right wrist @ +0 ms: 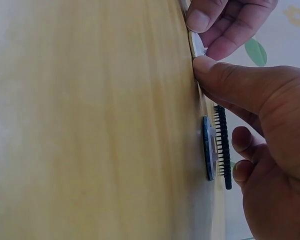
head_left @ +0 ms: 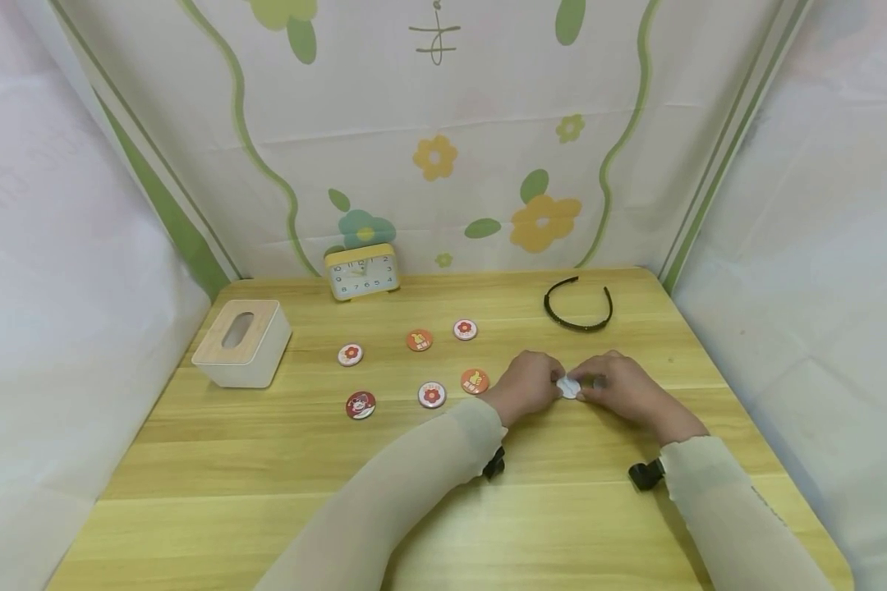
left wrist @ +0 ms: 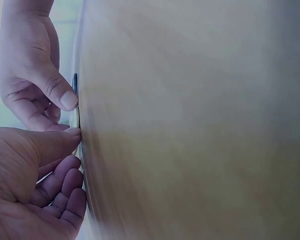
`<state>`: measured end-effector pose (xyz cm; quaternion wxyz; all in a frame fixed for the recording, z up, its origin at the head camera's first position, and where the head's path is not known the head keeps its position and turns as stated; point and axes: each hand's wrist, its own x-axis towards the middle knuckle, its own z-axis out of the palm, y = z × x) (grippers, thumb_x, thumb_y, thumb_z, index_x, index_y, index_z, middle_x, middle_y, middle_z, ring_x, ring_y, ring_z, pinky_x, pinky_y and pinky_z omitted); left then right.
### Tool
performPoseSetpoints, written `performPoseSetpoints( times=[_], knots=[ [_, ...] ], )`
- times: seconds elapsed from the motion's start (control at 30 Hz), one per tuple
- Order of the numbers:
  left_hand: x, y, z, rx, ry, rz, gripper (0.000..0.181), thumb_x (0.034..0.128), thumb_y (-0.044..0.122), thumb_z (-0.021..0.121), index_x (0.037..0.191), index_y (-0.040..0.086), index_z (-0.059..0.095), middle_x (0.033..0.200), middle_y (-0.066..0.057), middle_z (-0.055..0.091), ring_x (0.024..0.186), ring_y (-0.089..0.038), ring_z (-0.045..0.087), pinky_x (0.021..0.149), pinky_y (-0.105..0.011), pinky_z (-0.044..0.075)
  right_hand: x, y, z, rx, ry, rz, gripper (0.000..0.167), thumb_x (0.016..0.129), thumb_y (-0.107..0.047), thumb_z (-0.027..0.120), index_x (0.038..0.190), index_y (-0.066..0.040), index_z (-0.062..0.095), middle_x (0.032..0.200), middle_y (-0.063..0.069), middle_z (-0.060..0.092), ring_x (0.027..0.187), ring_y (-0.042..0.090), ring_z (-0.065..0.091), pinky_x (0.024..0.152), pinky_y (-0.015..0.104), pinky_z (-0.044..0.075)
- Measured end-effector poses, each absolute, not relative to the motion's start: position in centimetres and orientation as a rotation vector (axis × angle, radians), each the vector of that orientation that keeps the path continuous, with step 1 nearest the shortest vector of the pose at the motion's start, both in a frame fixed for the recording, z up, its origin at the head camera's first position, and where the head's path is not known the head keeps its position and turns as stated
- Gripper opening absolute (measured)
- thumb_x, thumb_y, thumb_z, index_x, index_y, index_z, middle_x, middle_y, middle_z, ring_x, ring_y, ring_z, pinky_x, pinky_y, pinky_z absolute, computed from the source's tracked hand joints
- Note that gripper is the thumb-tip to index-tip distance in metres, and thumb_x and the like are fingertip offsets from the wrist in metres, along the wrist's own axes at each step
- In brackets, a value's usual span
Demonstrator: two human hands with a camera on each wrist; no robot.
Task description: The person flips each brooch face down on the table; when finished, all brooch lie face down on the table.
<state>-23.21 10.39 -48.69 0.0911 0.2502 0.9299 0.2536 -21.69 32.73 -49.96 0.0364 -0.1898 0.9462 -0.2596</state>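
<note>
A small white round badge [head_left: 568,387] lies between my two hands at the right middle of the table. My left hand [head_left: 530,382] pinches its left edge, and the right hand [head_left: 621,387] pinches the opposite edge. Low over the tabletop, the thumb and finger of each hand meet at the badge's thin rim [right wrist: 195,45] in the right wrist view. Beneath the right palm sits another badge with a dark edge [right wrist: 208,148], seen side-on. The left wrist view shows the left hand [left wrist: 37,182] below the right hand [left wrist: 35,70].
Left of my hands lie several round badges, among them a red one [head_left: 360,405], an orange one [head_left: 475,381] and a white one with a flower [head_left: 432,395]. A black headband [head_left: 578,327], yellow clock [head_left: 363,272] and tissue box [head_left: 244,345] stand farther back.
</note>
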Motion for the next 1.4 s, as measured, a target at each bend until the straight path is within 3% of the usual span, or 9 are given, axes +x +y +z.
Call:
performPoseSetpoints(
  times=[0.3,0.5,0.73,1.2,1.4],
  knots=[
    [-23.1,10.2,-48.5,0.751,2.767,0.737,0.024,0.0996,0.023,0.081,0.123,0.019,0.084,0.117,0.007,0.082,0.107,-0.009,0.072,0.094,-0.021,0.055,-21.7,32.8,-50.1,-0.651,2.901,-0.773,0.027,0.097,-0.014,0.083,0.124,-0.017,0.083,0.131,0.004,0.078,0.121,0.031,0.064,0.102,0.055,0.053],
    [-23.4,8.7,-48.2,0.745,2.787,0.724,0.033,0.1009,0.025,0.079,0.133,0.018,0.079,0.13,0.005,0.079,0.124,-0.014,0.071,0.107,-0.027,0.055,-21.7,32.8,-50.0,-0.637,2.899,-0.769,0.027,0.097,-0.013,0.082,0.125,-0.017,0.083,0.132,0.006,0.078,0.122,0.033,0.064,0.104,0.059,0.053],
    [-23.6,5.2,-47.7,0.683,2.824,0.688,0.046,0.0985,0.027,0.081,0.142,0.015,0.073,0.136,0.0,0.076,0.13,-0.02,0.068,0.116,-0.034,0.051,-21.7,32.8,-49.8,-0.623,2.895,-0.773,0.027,0.097,-0.013,0.082,0.125,-0.016,0.083,0.132,0.008,0.077,0.125,0.038,0.065,0.108,0.063,0.051],
    [-24.3,-3.0,-47.3,0.709,2.694,0.795,0.057,0.0936,0.022,0.088,0.146,0.011,0.068,0.14,-0.008,0.073,0.124,-0.023,0.071,0.111,-0.041,0.055,-21.8,32.8,-49.7,-0.567,2.867,-0.788,0.029,0.098,-0.018,0.083,0.127,-0.018,0.082,0.135,0.009,0.076,0.127,0.038,0.062,0.108,0.064,0.049],
    [-23.9,-4.3,-47.6,0.69,2.704,0.703,0.053,0.0883,0.014,0.092,0.138,0.01,0.073,0.13,-0.005,0.076,0.118,-0.021,0.068,0.111,-0.041,0.054,-21.7,32.6,-49.6,-0.572,2.864,-0.785,0.029,0.097,-0.017,0.083,0.126,-0.017,0.082,0.135,0.008,0.076,0.126,0.037,0.062,0.108,0.063,0.049]
  ],
)
